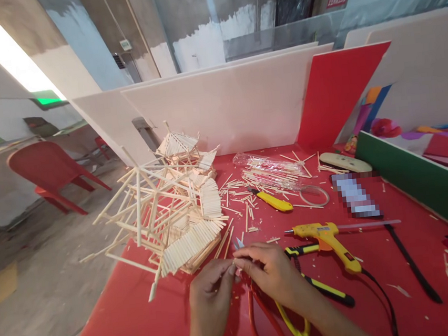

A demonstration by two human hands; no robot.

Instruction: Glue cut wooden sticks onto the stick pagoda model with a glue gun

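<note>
Stick piece [234,265] pinched tight in your left hand [208,296], cutters [285,319] clamped in your right hand [272,274]: with the blades this near, your fingertips could get nipped.

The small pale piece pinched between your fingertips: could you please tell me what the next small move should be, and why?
Probably hold the small pale piece in the left hand alone and reach the right hand to the glue gun. Both hands pinch the piece beside the stick model, and the gun lies close on their right, nozzle pointing left.
</note>
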